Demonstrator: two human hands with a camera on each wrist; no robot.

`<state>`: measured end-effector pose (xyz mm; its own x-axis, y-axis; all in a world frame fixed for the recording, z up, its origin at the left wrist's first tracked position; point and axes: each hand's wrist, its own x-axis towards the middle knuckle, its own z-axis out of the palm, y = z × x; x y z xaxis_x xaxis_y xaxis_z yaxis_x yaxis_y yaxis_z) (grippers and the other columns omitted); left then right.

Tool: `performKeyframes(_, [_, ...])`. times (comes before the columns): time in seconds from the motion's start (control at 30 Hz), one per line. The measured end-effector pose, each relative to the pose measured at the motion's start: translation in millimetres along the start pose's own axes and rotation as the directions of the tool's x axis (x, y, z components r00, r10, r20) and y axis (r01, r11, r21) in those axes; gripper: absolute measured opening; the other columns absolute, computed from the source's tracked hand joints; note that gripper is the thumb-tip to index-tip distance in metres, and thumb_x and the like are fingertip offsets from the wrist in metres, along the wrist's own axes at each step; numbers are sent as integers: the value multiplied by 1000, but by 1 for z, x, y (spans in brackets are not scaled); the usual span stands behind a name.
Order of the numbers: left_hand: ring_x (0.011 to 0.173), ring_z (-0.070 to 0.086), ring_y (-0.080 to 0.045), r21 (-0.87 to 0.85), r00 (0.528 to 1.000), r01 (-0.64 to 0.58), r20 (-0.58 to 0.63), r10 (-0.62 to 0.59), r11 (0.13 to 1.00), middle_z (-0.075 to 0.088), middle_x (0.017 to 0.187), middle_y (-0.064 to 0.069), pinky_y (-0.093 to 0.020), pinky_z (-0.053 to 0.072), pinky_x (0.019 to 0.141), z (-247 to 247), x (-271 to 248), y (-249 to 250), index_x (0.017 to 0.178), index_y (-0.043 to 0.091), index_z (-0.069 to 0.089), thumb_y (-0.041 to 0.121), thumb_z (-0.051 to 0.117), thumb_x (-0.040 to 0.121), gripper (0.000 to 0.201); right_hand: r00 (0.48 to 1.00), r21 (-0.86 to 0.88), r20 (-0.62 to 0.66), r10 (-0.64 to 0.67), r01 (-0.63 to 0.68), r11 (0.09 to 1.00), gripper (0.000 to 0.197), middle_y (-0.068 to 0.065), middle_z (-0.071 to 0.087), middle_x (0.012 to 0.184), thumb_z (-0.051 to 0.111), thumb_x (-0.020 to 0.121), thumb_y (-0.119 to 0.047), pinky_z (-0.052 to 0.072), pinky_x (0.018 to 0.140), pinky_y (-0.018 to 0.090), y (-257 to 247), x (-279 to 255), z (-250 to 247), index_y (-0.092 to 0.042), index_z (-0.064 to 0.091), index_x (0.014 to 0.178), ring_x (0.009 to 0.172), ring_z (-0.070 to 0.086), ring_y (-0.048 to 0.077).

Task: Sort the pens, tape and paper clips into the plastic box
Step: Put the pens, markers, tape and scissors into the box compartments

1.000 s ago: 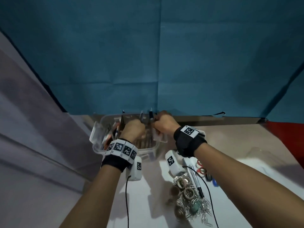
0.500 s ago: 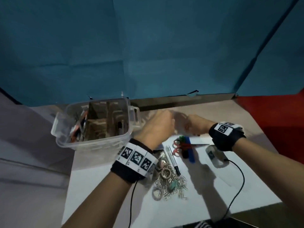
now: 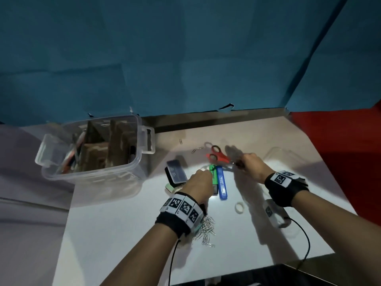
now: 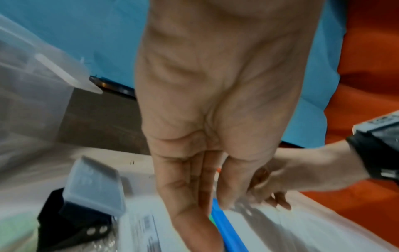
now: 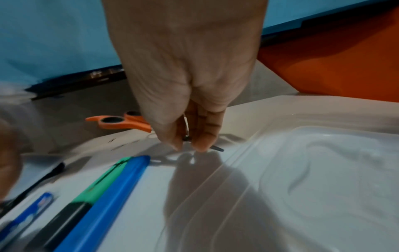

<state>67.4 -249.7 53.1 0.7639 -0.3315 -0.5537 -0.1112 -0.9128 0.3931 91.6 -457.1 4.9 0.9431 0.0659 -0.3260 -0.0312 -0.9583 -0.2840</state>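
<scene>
The clear plastic box (image 3: 132, 168) stands at the back left, with pens in its left compartment and cardboard dividers. My left hand (image 3: 203, 178) reaches down with straight fingers (image 4: 185, 196) onto the green highlighter (image 3: 213, 174), which lies against the blue highlighter (image 3: 222, 184). My right hand (image 3: 239, 163) is further right, beside the red scissors (image 3: 219, 155). It pinches a thin pen (image 5: 187, 131) with a metal clip and a dark tip just above the table. Paper clips (image 3: 207, 228) lie heaped under my left wrist. A white tape ring (image 3: 239, 207) sits near my right wrist.
A black case with a clear lid (image 3: 176, 172) and a pale green eraser (image 3: 170, 187) lie left of my left hand. The box's clear lid (image 5: 323, 153) rests on the table at the right. Loose clips (image 3: 196, 150) lie behind the scissors. Blue cloth backs the table.
Both hands have left the box and moved right to the items on the table. The right hand now pinches a pen. The view has swung right and down.
</scene>
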Motion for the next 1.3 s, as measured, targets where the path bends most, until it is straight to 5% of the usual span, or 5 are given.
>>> performKeyframes(0.37, [107,55,-36,28,946,116,-308,-102,993,49,124,-18,-44,52,87,56,43,25,138,9,33,-1,50,92,51,988,160,-44,147,-138,977,26,23,68,100,60,84,-11,44,77,33,-5,1,0,-6,65,109,97,61,39])
performKeyframes(0.5, [114,53,-37,-202,939,145,-281,-199,969,47,126,-16,-43,51,94,45,34,13,134,5,38,12,62,92,49,988,224,38,149,-154,962,24,16,66,84,66,87,-28,38,67,28,-33,0,20,-7,61,79,87,66,32])
performKeyframes(0.67, [69,58,-18,-442,941,122,-232,-245,889,58,95,-10,-20,44,50,9,-4,-29,101,9,52,19,63,94,17,976,160,120,182,-200,967,24,17,63,110,62,88,-31,43,72,34,-54,-3,45,-9,54,95,100,63,35])
performKeyframes(0.93, [73,67,-23,-621,921,150,-195,-337,769,68,99,-17,-27,44,50,1,-51,-109,118,14,45,16,55,94,26,981,460,160,108,-171,871,27,13,64,79,56,96,-35,50,59,34,-81,-2,42,-8,51,92,60,60,27])
performKeyframes(1.3, [78,68,-32,-584,938,115,-203,-282,803,67,98,-17,-38,56,60,29,-42,-97,104,9,56,11,59,90,14,963,318,185,196,-247,915,32,16,62,114,60,93,-26,51,82,38,-132,-18,64,-4,54,116,102,63,33])
